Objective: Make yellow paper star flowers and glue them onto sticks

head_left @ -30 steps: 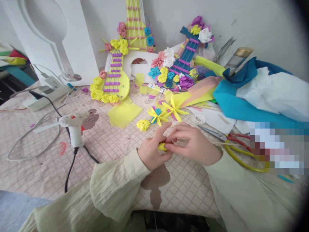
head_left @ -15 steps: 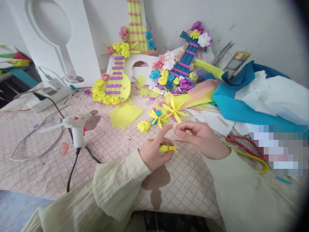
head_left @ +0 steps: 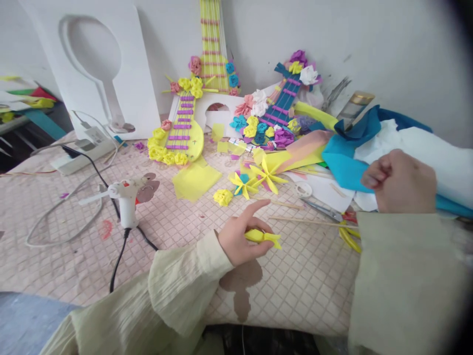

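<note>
My left hand (head_left: 247, 236) is closed around a small folded yellow paper piece (head_left: 263, 236), with the index finger stretched out above it. The piece looks pinched in at its middle and has pointed tips. Over to the right, my right hand (head_left: 404, 182) is raised in front of crumpled white paper (head_left: 421, 143) and blue paper (head_left: 342, 158). Its fingers are curled in, and whatever they may hold is hidden. Beyond my left hand lie two yellow paper star flowers (head_left: 269, 175) and a yellow paper rose (head_left: 223, 197).
A white hot glue gun (head_left: 127, 207) stands at left with its cable near a power strip (head_left: 83, 157). Decorated paper instruments (head_left: 194, 138) lean against the wall. Thin wooden sticks (head_left: 314, 222), scissors (head_left: 325, 209) and a yellow square sheet (head_left: 195, 180) lie on the table.
My right hand has moved away from my left hand, up and to the right, and its fingers have curled in. The left hand still grips the yellow paper piece.
</note>
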`<state>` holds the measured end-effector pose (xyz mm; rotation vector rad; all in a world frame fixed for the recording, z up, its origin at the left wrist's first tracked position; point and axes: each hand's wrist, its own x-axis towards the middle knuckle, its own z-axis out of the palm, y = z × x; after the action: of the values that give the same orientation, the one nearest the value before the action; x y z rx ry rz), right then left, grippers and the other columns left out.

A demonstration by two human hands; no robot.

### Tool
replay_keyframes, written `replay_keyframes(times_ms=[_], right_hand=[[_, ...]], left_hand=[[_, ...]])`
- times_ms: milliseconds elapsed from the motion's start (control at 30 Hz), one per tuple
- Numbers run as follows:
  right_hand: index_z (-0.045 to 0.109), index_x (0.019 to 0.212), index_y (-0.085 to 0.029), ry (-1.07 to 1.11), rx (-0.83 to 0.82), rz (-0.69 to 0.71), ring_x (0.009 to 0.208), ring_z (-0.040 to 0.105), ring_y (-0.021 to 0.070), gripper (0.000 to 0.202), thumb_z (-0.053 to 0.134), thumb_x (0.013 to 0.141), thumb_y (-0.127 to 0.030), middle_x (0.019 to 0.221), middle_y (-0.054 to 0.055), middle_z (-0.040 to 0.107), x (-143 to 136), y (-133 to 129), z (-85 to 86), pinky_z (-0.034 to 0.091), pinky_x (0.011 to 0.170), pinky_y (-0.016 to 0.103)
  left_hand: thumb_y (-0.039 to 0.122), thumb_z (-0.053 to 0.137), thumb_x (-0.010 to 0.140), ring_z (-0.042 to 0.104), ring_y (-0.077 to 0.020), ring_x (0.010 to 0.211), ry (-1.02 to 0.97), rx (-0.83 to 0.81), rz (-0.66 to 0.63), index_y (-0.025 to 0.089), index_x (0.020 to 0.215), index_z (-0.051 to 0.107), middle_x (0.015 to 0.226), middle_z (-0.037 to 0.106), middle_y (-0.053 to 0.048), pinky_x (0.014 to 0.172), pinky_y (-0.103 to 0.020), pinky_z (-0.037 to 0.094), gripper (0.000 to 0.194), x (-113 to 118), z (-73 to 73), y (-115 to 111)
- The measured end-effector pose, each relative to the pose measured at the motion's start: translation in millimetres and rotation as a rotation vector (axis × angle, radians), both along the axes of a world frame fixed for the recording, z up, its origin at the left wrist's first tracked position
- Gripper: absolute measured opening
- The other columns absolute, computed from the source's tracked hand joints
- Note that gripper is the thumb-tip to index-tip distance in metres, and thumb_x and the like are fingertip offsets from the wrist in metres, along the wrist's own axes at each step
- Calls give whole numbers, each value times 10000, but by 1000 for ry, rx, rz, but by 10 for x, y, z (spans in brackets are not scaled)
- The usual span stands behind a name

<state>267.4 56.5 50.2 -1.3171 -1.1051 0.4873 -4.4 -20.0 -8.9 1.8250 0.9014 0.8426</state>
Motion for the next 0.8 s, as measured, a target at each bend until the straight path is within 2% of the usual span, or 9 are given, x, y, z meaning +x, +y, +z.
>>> replay_keyframes(times_ms=[100, 167, 233, 267, 367, 467, 567, 800], right_hand=[[442, 489, -207, -156, -135, 103, 419, 352, 94, 295, 574, 707, -355, 477, -9, 397, -88, -27, -95, 281, 413, 282], [544, 650, -197, -244, -223, 211, 505, 465, 115, 184, 676, 611, -319, 621, 22, 532, -224, -50, -152, 375, 481, 287], [538, 811, -206, -324, -195, 291, 593, 525, 134, 311, 699, 575, -331, 780, 28, 571, -401, -86, -180, 432, 547, 295], [542, 850, -205, -351, -206, 363, 621, 539, 142, 305, 665, 617, -358, 803, 33, 581, -498, -114, -179, 449, 572, 302], [593, 872, -205, -468, -239, 741, 750, 563, 158, 229, 564, 724, -377, 862, 40, 617, -783, -224, -127, 465, 665, 299], [624, 803, -178, -582, -243, 937, 700, 549, 147, 224, 596, 696, -373, 771, 29, 631, -988, -314, -66, 452, 642, 286], [623, 730, -168, -617, -274, 997, 667, 542, 132, 177, 567, 721, -335, 716, 17, 632, -1071, -326, -62, 435, 623, 274], [601, 747, -162, -453, -381, 969, 616, 534, 109, 209, 500, 763, -345, 693, 9, 605, -1084, -288, -221, 427, 564, 236]], left_hand=[[244, 609, 685, 549, -89, 530, -83, -82, 46, 216, 1271, 246, 829, 650, -46, 533, -219, 459, 690, -21, 17, 28], [259, 622, 679, 524, -75, 500, -132, -120, 79, 212, 1257, 268, 813, 641, -44, 495, -202, 439, 680, -30, 28, 55], [260, 631, 670, 505, -63, 482, -166, -154, 111, 208, 1243, 285, 803, 632, -42, 469, -187, 421, 672, -35, 37, 87], [258, 634, 668, 499, -59, 477, -177, -166, 122, 205, 1238, 291, 799, 629, -42, 461, -182, 415, 668, -37, 38, 104], [259, 631, 671, 499, -58, 483, -200, -163, 143, 198, 1227, 310, 787, 623, -39, 466, -180, 414, 645, -42, 23, 155], [272, 628, 678, 523, -68, 518, -220, -150, 152, 183, 1223, 316, 806, 619, -48, 502, -191, 432, 634, -50, -4, 193], [281, 630, 673, 530, -71, 519, -226, -170, 160, 173, 1219, 316, 818, 618, -53, 509, -196, 434, 638, -57, -7, 209], [256, 636, 653, 510, -64, 509, -197, -164, 153, 162, 1134, 420, 780, 627, -37, 501, -189, 418, 536, -45, 10, 207]])
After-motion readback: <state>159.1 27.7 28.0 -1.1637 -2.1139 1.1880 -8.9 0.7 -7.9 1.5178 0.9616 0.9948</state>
